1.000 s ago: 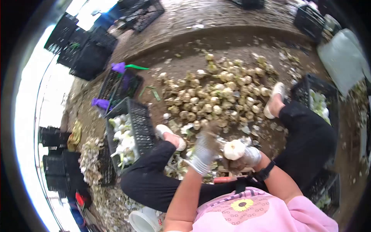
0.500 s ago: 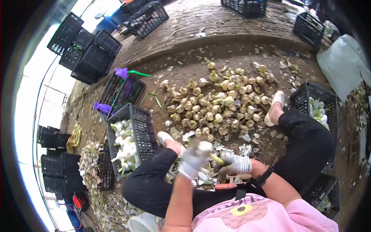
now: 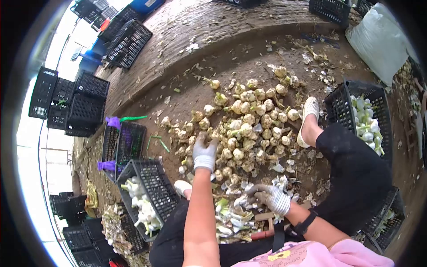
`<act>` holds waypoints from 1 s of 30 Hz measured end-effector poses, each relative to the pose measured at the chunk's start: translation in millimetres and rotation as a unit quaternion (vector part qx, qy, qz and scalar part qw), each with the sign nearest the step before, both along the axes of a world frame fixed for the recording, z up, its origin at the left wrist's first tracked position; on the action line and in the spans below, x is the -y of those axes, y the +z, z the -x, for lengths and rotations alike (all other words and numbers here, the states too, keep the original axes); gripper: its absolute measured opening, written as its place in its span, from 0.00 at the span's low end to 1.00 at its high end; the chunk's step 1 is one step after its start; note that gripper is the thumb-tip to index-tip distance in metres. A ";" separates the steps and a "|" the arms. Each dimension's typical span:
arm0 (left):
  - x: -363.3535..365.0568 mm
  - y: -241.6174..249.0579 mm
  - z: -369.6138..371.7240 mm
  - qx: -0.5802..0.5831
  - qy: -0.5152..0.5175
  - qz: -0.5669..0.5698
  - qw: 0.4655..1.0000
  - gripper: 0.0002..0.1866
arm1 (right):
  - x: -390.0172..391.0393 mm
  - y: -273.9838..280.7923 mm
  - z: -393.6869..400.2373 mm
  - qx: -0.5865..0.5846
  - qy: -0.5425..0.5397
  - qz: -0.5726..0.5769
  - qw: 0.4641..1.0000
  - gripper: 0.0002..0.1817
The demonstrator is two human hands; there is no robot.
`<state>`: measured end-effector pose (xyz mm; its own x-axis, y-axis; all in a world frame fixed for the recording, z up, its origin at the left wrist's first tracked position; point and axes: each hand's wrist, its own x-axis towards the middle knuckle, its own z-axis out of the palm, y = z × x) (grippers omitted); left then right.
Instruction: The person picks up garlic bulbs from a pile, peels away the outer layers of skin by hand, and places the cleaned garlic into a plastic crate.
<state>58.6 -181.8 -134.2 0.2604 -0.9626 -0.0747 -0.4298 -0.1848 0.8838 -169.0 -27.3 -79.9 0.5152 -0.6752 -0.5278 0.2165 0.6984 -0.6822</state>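
Observation:
My left hand [image 3: 205, 152], in a white glove with soiled fingers, is stretched out over the left side of a pile of garlic bulbs [image 3: 247, 121]. Its fingers are apart and touch or hover just above the bulbs; no bulb shows in its grip. My right hand [image 3: 271, 199], gloved too, is low over loose garlic peels [image 3: 235, 218], close to my lap. Its fingers are loosely bent and apart, with nothing visible in them. A small wooden piece with a red part [image 3: 262, 234] lies below that hand.
Trimmed white garlic fills a black crate [image 3: 153, 189] on my left and another crate [image 3: 340, 107] on my right. Two crates with purple ties [image 3: 111, 165] stand further left. A white sack [image 3: 378, 44] is at the upper right. Stacked crates [image 3: 89, 100] stand at the upper left.
My left hand has moved from near my lap out to the pile; the garlic with its green stem is no longer in it. My right hand remains near my lap. The view has shifted.

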 end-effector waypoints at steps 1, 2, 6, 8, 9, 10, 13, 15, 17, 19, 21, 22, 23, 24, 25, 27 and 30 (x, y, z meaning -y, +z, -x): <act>26.7 -3.8 11.3 0.089 -0.028 -0.039 0.995 0.21 | 2.3 -6.1 1.4 0.010 -0.010 -0.014 1.000 0.12; 53.3 -8.8 23.2 0.176 -0.057 -0.076 0.980 0.24 | 4.8 -13.1 3.3 0.019 -0.019 -0.027 0.999 0.12; 150.5 -69.4 52.9 0.241 -0.125 -0.183 0.945 0.30 | 21.0 -25.2 14.7 -0.022 -0.036 -0.073 0.996 0.14; 179.3 -90.3 75.9 0.263 -0.124 -0.254 0.922 0.34 | 27.4 -34.9 22.2 -0.033 -0.055 -0.080 0.995 0.15; 187.9 -108.6 81.7 0.229 -0.163 -0.264 0.923 0.36 | 29.6 -39.4 23.6 -0.026 -0.073 -0.101 0.992 0.16; 192.1 -131.8 87.6 0.180 -0.142 -0.255 0.939 0.36 | 29.7 -43.4 24.7 -0.018 -0.093 -0.123 0.988 0.17; 190.5 -150.5 82.0 0.096 -0.126 -0.241 0.957 0.35 | 30.9 -48.6 26.9 -0.024 -0.100 -0.103 0.989 0.22; 176.1 -149.8 67.7 0.052 -0.091 -0.251 0.962 0.31 | 33.1 -41.6 25.3 -0.034 -0.094 -0.108 0.989 0.22; 149.7 -120.6 57.0 -0.162 0.010 -0.201 0.966 0.27 | 30.7 -43.9 25.0 -0.026 -0.101 -0.104 0.989 0.21; 102.5 -75.1 41.3 -0.462 0.046 -0.157 0.872 0.22 | 31.8 -36.2 22.7 0.006 -0.135 -0.137 0.981 0.21; 44.7 -36.1 26.5 -0.601 0.038 -0.141 0.786 0.24 | 22.9 -47.6 19.6 0.061 -0.165 -0.148 0.973 0.21; 10.8 -11.5 35.7 -0.640 0.068 -0.141 0.752 0.27 | 17.8 -47.9 16.4 0.108 -0.202 -0.158 0.960 0.21; -23.3 -1.3 36.8 -0.694 0.029 -0.147 0.704 0.28 | 21.0 -35.2 15.4 0.136 -0.202 -0.185 0.952 0.20; -54.9 7.9 40.0 -0.744 -0.010 -0.152 0.650 0.29 | 26.9 -23.4 14.0 0.162 -0.204 -0.210 0.942 0.20; -85.7 24.1 48.7 -0.739 0.003 -0.170 0.652 0.29 | 22.7 -24.5 9.6 0.188 -0.202 -0.218 0.936 0.16; -133.6 43.4 66.0 -0.658 -0.025 -0.167 0.734 0.31 | 11.6 -34.3 0.8 0.155 -0.228 -0.273 0.922 0.13; -168.1 72.9 66.5 -0.574 -0.061 -0.150 0.803 0.36 | 5.0 -13.0 0.9 0.111 -0.185 -0.183 0.959 0.13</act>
<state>-7.9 -13.6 -61.3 -0.2409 -0.8697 -0.4309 0.6051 -0.4817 0.6339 -170.0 -32.3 -92.8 0.4029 -0.6242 -0.6694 0.6082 0.7291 -0.3138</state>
